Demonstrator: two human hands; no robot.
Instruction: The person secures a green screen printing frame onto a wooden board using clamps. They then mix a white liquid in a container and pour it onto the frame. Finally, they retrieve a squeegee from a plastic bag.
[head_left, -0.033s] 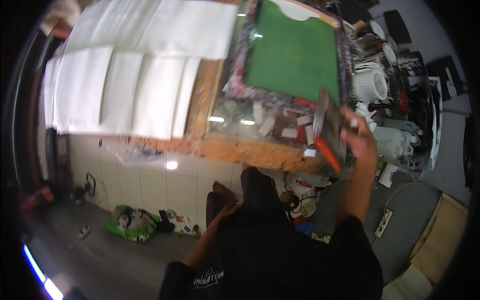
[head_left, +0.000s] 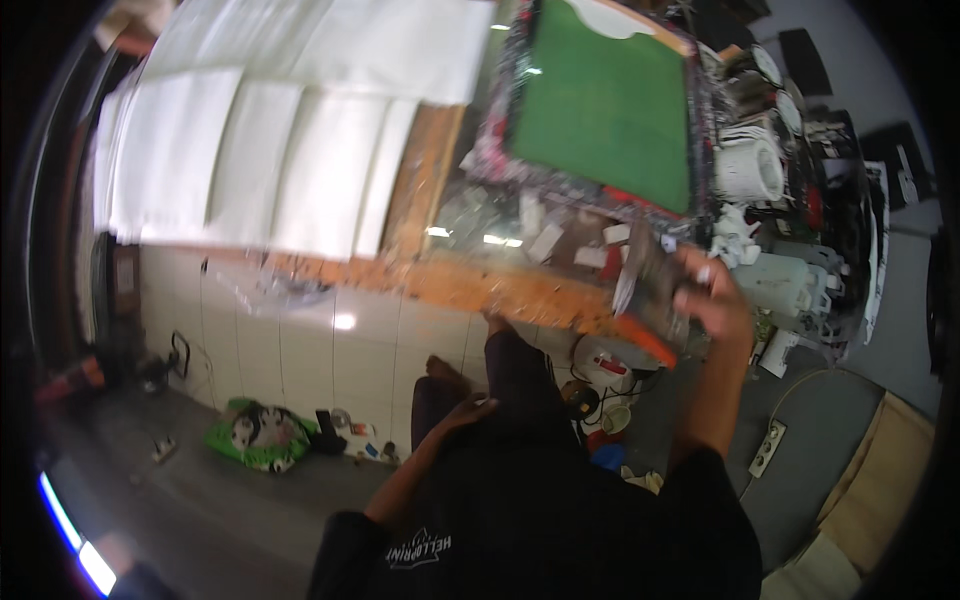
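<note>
My right hand (head_left: 714,297) is closed on a squeegee (head_left: 648,283) with a dark body and an orange edge, blurred by motion. It hangs tilted over the table's front right corner, just nearer me than a framed printing screen (head_left: 605,110) with a green mesh. My left hand (head_left: 466,412) is low in front of me by my thigh, fingers loosely stretched and nothing seen in it. Under the screen's near edge, a glass-like surface (head_left: 470,215) carries several small pale pieces (head_left: 546,242).
White sheets (head_left: 330,165) overlap across the left of the wooden table (head_left: 450,285). To the right stand a white tub (head_left: 750,170), a translucent jug (head_left: 775,285) and other containers. A power strip (head_left: 767,447) and a green bag (head_left: 260,436) lie on the floor.
The squeegee and my right hand have shifted slightly toward me, away from the screen. The whole view has also shifted a little, and my left hand stays by my thigh.
</note>
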